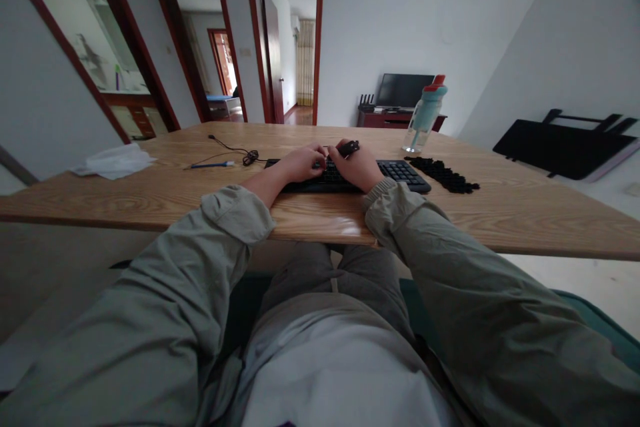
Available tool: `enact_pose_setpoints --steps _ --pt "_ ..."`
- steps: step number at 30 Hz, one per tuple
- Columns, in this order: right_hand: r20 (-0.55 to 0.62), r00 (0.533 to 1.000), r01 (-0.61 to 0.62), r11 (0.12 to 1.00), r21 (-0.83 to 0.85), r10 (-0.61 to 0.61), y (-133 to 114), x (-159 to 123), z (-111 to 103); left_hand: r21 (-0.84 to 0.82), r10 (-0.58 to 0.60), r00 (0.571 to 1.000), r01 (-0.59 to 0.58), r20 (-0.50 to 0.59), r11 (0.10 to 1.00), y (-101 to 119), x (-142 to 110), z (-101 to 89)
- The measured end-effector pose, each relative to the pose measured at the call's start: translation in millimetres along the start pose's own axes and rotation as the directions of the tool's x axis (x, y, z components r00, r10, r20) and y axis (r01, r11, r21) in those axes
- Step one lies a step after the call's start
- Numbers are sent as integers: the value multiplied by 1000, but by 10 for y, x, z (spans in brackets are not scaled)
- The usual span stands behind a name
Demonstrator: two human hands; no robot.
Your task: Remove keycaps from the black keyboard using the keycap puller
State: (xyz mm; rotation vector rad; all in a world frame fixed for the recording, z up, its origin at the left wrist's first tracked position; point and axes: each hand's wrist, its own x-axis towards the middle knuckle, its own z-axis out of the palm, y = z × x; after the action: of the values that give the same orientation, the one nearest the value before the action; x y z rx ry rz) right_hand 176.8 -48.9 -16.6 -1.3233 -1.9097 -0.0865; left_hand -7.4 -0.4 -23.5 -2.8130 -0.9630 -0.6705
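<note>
A black keyboard [403,173] lies on the wooden table in front of me, partly hidden under both hands. My right hand [356,163] is closed around a short black tool [349,147], whose thick end sticks out above the fingers; its exact kind is unclear. Over the keyboard's middle, my left hand [304,163] curls its fingers close to the right fingertips. Something small and dark shows at those left fingers, too small to name. Right of the keyboard, black pieces [443,175] that look like loose keycaps lie in close rows.
Behind the keyboard's right end stands a clear bottle [423,120] with a red lid. On the left are a coiled cable [250,157], a blue-handled brush [213,164] and crumpled white tissue [115,160]. The table's front edge [325,237] runs below my forearms.
</note>
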Motion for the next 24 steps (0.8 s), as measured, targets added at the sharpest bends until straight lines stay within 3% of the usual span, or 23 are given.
enact_pose_setpoints --steps 13,19,24 --pt "-40 997 -59 993 100 63 -15 0 44 84 -15 999 13 34 996 32 -6 -51" --pt "85 972 -236 889 393 221 137 23 118 104 -35 999 31 35 994 123 -10 -65" --pt "17 994 -111 951 290 111 109 17 127 22 -87 995 86 54 996 29 -11 -91"
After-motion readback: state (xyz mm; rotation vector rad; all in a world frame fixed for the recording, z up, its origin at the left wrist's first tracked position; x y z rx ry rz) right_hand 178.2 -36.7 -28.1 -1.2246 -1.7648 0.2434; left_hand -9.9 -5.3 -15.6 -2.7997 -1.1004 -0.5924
